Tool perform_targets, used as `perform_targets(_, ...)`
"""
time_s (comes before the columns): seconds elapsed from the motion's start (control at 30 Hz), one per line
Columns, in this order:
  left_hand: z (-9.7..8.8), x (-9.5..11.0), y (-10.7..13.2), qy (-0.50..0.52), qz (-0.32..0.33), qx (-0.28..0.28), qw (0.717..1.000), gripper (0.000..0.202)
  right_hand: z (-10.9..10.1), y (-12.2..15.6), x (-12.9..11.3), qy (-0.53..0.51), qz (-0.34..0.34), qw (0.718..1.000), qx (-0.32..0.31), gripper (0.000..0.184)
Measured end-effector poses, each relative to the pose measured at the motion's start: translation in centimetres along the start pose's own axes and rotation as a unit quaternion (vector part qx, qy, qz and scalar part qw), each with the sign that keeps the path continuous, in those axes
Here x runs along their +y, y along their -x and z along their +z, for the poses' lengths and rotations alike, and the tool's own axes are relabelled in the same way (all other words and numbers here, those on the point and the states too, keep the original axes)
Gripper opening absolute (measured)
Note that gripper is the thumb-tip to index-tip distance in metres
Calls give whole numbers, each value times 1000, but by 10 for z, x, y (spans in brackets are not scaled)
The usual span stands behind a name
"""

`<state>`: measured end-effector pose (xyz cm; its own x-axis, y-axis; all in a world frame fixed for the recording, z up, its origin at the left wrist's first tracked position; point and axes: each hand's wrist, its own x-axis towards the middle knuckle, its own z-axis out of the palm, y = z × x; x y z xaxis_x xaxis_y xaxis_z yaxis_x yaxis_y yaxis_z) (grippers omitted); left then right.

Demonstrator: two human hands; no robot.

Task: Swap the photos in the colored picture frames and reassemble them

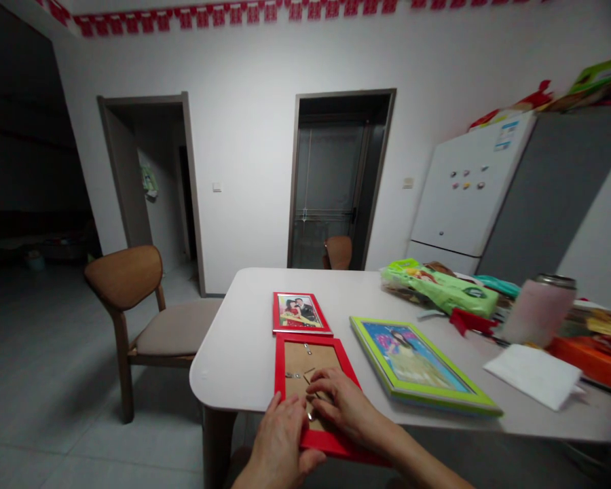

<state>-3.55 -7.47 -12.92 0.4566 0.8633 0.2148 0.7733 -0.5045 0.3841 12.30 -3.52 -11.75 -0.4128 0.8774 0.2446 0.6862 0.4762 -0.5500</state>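
A red picture frame (281,360) lies face down at the near edge of the white table, its brown backing board (326,354) up, with small metal clips around it. My left hand (281,438) holds the frame's near left corner, fingers on the edge and thumb by the near rim. My right hand (347,406) is closed with bent fingers over the backing, at what looks like its brown stand; the fingertips' grip is partly hidden. Just beyond lies a second red picture frame (299,311), face up with a photo of two people. To the right, a green picture frame (417,360) lies face up.
On the right of the table (244,312) are a green package (438,285), a pink bottle (540,312), white paper (534,373) and an orange box (590,356). A wooden chair (125,278) stands at the left. Behind are two doorways and a fridge (468,183).
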Motion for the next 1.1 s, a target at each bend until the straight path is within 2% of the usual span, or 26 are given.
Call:
perform_targets(0.1, 1, 0, 0, 12, 3, 7, 1000, 64, 6, -19, -4, 34, 23, 999, 28, 26)
perform_targets(0.27, -1, 0, -2, 23, 6, 2, 1000, 65, 21, -47, -9, 107, 60, 992, 34, 24)
perform_targets(0.37, 4, -3, -3, 30, 12, 12, 999, 66, 24, -52, -4, 130, 84, 987, 50, 24)
perform_targets(0.53, 18, -11, -3, 44, 27, 45, 998, 66, 17, -57, 18, 167, 118, 974, 100, 31)
perform_targets(0.63, 18, -11, -4, 43, 27, 41, 998, 66, 15, -61, 28, 173, 122, 973, 97, 29)
perform_targets(0.77, 12, -7, -5, 36, 29, 20, 999, 64, 15, -64, 28, 167, 109, 976, 84, 29)
perform_targets(0.93, 14, -5, -6, 48, 9, 32, 998, 66, 0, -42, 21, 150, 100, 980, 89, 36)
perform_targets(1.1, 13, -1, -5, 49, -1, 30, 998, 60, -13, 3, 18, 143, 93, 985, 32, 38)
